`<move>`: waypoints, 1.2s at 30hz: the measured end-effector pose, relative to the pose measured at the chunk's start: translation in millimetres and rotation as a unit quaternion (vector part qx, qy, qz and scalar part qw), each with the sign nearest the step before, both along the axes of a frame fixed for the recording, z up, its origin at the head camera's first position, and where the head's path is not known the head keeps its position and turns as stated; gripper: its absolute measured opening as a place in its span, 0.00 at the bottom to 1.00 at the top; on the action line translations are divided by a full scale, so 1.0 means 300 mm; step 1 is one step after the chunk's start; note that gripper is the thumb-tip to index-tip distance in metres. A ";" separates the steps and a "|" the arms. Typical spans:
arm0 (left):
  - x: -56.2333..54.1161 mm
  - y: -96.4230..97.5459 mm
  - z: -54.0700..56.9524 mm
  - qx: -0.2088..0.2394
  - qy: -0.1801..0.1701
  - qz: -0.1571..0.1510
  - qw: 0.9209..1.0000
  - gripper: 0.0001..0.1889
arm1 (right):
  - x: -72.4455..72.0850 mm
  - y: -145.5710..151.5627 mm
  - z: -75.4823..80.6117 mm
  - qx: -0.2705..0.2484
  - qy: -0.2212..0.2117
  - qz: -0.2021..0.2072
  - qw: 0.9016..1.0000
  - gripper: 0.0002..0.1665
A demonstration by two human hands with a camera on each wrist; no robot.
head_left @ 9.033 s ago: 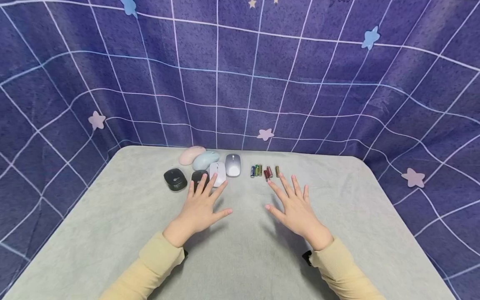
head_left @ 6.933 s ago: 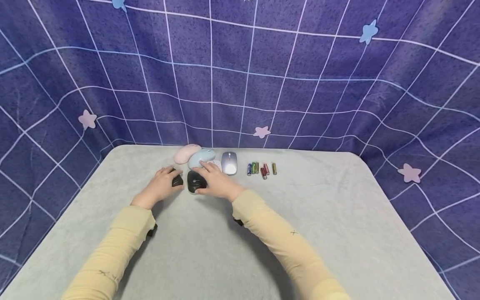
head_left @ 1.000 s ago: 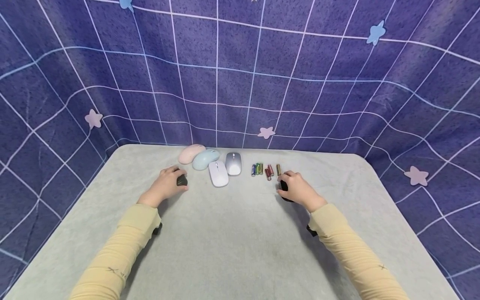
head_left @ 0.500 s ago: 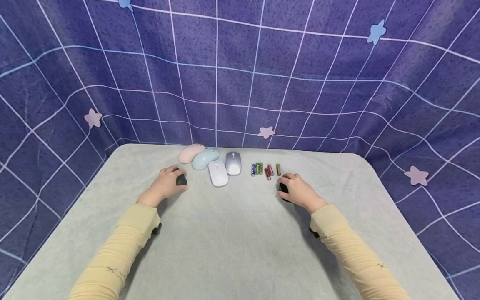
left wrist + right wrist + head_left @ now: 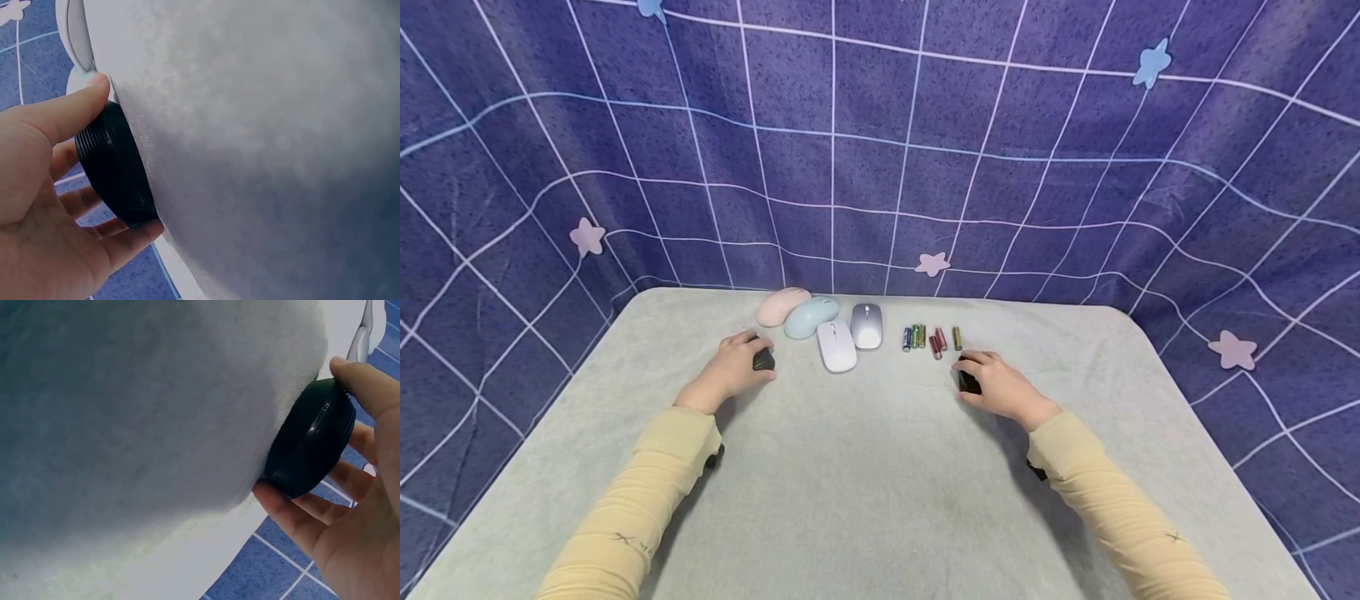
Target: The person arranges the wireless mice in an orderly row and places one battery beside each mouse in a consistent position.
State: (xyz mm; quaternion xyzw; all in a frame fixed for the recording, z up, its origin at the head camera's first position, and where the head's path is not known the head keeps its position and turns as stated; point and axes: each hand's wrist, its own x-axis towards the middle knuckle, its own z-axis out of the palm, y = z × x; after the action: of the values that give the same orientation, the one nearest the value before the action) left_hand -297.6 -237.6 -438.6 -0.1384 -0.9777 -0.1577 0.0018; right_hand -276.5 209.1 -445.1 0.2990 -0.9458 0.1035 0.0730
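Note:
At the left of the table, my left hand point(image 5: 730, 368) grips a black computer mouse point(image 5: 764, 360), thumb on one side and fingers on the other. In the left wrist view, that mouse point(image 5: 115, 165) rests against the cloth. My right hand point(image 5: 1000, 385) holds a second black mouse point(image 5: 968, 382) on the right side, just in front of the batteries. The right wrist view has this mouse point(image 5: 312, 440) between thumb and fingertips, down on the cloth. Both hands cover much of the mice in the head view.
Pink point(image 5: 783, 307), light blue point(image 5: 812, 317), white point(image 5: 837, 347) and grey point(image 5: 867, 326) mice lie grouped at the back, left of the middle. To their right are blue, green and red batteries point(image 5: 936, 347) and a lone gold battery point(image 5: 957, 338). A purple curtain point(image 5: 880, 150) surrounds the table's back and sides.
Both hands were spread flat at first, then took hold of the black mice. The right one carried its mouse rightward to the batteries. During the last second it shifted only slightly; the left stayed put.

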 end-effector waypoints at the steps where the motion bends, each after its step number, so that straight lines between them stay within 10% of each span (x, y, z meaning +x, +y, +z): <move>1: 0.000 0.000 0.000 0.001 0.001 -0.001 1.000 0.30 | 0.000 0.001 -0.001 -0.001 0.000 0.001 1.000 0.27; 36: 0.022 0.022 0.036 0.017 0.027 -0.024 0.999 0.29 | -0.012 0.013 -0.013 -0.005 0.018 0.042 0.999 0.28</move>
State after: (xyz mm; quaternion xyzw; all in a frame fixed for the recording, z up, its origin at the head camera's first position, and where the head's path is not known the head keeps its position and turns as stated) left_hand -291.1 -230.9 -427.7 -0.1655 -0.9709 -0.1709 0.0267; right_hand -280.2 213.1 -448.8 0.3398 -0.9305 0.1057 0.0872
